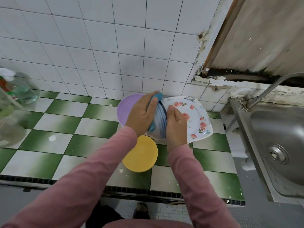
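Far left, cut by the frame edge: clear plastic bottle (21, 89) with a white top, green liquid inside, label unreadable. Below it, a larger translucent vessel (9, 122), blurred, kind not discernible. Counter (65, 122) of glossy square tiles in a green-and-white check, flecked with white spots, with a dark patterned strip along the front edge. Against the white-tiled wall (98, 46): round matte purple dish (128, 106), smooth, largely hidden behind the left hand; bowl or lid, not clear. Nearer the front edge: round yellow plastic dish (141, 155), flat-topped, far rim partly covered by the bowl and a pink fabric sleeve (98, 162). Left hand (141, 114) gripping a blue cloth (159, 96), only two ends of cloth showing above and below the palm, pressed to the outer side of the striped bowl (160, 119). Striped bowl: white, glazed, ringed with dark and pale blue bands, held on edge between both hands over the back of the counter, near the wall; inside not visible. Right hand (176, 124) with fingers curled over the bowl's rim, grasping it. Behind and right of that hand: white squarish plate (194, 116) with rounded corners, pink rose print, grey leaf motif, left part hidden. Far right: bent steel tap (269, 89) over a brushed stainless sink (276, 129) with a round drain, cut off by the frame.
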`<action>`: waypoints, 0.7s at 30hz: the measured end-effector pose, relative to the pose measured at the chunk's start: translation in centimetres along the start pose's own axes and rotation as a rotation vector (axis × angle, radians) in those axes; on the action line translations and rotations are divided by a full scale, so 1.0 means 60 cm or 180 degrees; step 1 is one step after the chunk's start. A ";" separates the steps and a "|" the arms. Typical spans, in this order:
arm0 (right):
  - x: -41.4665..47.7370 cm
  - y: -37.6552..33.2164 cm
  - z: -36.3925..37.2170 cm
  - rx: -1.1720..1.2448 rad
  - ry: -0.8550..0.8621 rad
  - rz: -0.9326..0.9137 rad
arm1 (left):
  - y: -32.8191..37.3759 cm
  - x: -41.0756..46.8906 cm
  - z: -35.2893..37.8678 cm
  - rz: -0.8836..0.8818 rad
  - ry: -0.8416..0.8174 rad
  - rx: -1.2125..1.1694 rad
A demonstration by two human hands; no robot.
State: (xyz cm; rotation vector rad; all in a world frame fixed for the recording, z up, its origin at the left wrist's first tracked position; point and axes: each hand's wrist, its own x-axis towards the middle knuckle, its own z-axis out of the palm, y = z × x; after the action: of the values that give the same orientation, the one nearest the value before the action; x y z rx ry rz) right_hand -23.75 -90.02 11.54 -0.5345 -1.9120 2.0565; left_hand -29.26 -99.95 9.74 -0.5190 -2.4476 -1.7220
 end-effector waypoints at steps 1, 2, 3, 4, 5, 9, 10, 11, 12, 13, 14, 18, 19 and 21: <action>-0.003 -0.001 0.000 -0.0033 0.0011 0.0012 | 0.004 0.004 -0.002 -0.0130 0.0041 -0.0040; -0.003 -0.001 0.001 -0.0010 0.0027 0.0066 | 0.010 0.001 -0.002 -0.0070 0.0055 0.0131; -0.001 -0.002 0.002 0.0081 0.0033 0.0149 | 0.016 -0.008 0.002 0.0140 0.0036 0.0398; 0.002 -0.003 0.002 0.0222 0.0012 0.0246 | 0.020 -0.018 0.007 0.0475 -0.0009 0.0747; 0.003 -0.005 0.003 0.0369 -0.0003 0.0321 | 0.020 -0.028 0.010 0.0827 -0.0115 0.1043; 0.002 0.004 0.002 0.0230 -0.0003 0.0217 | 0.001 -0.020 0.003 0.0673 -0.0387 0.0718; 0.001 0.006 0.000 0.0120 0.0016 0.0170 | -0.002 -0.013 0.000 0.0272 -0.0259 0.0403; 0.000 0.006 -0.001 0.0048 0.0030 0.0140 | -0.001 -0.007 -0.002 -0.0054 -0.0134 0.0222; -0.001 0.005 -0.001 0.0027 0.0043 0.0124 | 0.003 -0.005 -0.002 -0.0197 -0.0074 0.0204; 0.000 0.004 -0.001 0.0030 0.0043 0.0134 | 0.009 -0.009 -0.001 -0.0086 -0.0054 0.0385; 0.002 0.004 -0.002 0.0063 0.0018 0.0156 | 0.015 -0.017 0.002 0.0212 -0.0048 0.0688; 0.008 -0.001 -0.001 -0.0113 -0.0032 0.0022 | 0.009 -0.031 0.005 0.0853 -0.0054 0.0858; 0.009 -0.001 -0.002 -0.0240 -0.0019 -0.0040 | 0.006 -0.028 0.004 0.0616 -0.0004 0.0501; 0.010 0.001 -0.005 -0.0225 0.0086 -0.0016 | 0.008 -0.021 0.003 -0.0097 0.0123 -0.0248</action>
State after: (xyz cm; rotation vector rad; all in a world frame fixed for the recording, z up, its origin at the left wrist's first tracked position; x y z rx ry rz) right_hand -24.12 -89.48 11.45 -0.5703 -1.9747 1.9745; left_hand -27.92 -99.89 9.76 -0.4539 -2.3825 -1.8276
